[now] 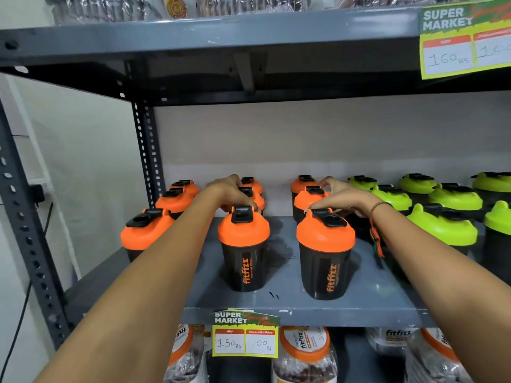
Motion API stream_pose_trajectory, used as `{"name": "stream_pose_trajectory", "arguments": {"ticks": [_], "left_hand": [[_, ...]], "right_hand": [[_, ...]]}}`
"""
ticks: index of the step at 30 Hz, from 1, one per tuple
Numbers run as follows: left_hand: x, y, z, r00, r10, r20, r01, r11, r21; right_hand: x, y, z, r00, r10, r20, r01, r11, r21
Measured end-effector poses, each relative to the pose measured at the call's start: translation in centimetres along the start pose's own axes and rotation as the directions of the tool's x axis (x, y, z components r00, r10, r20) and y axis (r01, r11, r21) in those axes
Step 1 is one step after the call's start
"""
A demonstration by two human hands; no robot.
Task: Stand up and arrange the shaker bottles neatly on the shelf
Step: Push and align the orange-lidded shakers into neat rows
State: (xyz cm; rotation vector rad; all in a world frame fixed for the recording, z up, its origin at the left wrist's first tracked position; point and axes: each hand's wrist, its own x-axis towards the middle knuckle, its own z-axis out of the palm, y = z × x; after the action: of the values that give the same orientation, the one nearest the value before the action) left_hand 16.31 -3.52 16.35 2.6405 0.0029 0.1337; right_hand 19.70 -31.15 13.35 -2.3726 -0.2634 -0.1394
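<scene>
Black shaker bottles with orange lids stand upright in three columns on the grey shelf (287, 283). The front ones are at the left (143, 233), middle (243, 252) and right (326, 255). My left hand (232, 193) reaches over the middle column, its fingers curled on the lid of the second-row orange bottle (249, 192) just behind the front one. My right hand (345, 196) arches over the right column, fingers and thumb closed around the lid of its second-row orange bottle (311, 199). Green-lidded shakers (442, 228) stand in rows to the right.
The shelf above (193, 40) hangs low over the bottles and carries a price tag (464, 40). Another price tag (244, 337) hangs on the front edge. Jars (304, 355) fill the shelf below. A perforated steel upright (25, 217) rises at the left.
</scene>
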Motion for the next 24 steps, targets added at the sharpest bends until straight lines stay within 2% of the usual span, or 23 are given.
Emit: {"name": "stream_pose_trajectory", "arguments": {"ticks": [5,14,18,20,22,24], "left_hand": [[-0.2,0.0,0.1,1.0,0.006,-0.009,-0.006,1.0,0.006],[-0.5,0.0,-0.1,1.0,-0.006,0.002,0.006,1.0,-0.028],[-1.4,0.1,-1.4,0.994,-0.005,-0.105,-0.001,0.998,-0.057],[-2.3,0.4,-2.2,0.981,0.026,-0.191,-0.035,0.998,-0.042],[-3.6,0.6,-3.1,0.951,0.074,-0.3,-0.09,0.995,-0.04],[-5.0,0.7,-4.4,0.91,0.116,-0.398,-0.16,0.984,-0.08]], "right_hand": [[0.2,0.2,0.0,1.0,0.012,0.006,-0.012,0.999,0.048],[-0.4,0.0,-0.4,0.999,0.044,0.03,-0.044,0.999,-0.002],[-1.6,-0.6,-1.3,0.996,0.025,-0.082,-0.024,1.0,0.016],[-2.7,-1.4,-2.0,0.982,-0.015,-0.191,0.017,1.0,0.009],[-4.1,-2.6,-2.5,0.934,-0.07,-0.352,0.075,0.997,0.001],[-6.1,-4.2,-2.6,0.85,-0.137,-0.509,0.147,0.989,-0.021]]}}
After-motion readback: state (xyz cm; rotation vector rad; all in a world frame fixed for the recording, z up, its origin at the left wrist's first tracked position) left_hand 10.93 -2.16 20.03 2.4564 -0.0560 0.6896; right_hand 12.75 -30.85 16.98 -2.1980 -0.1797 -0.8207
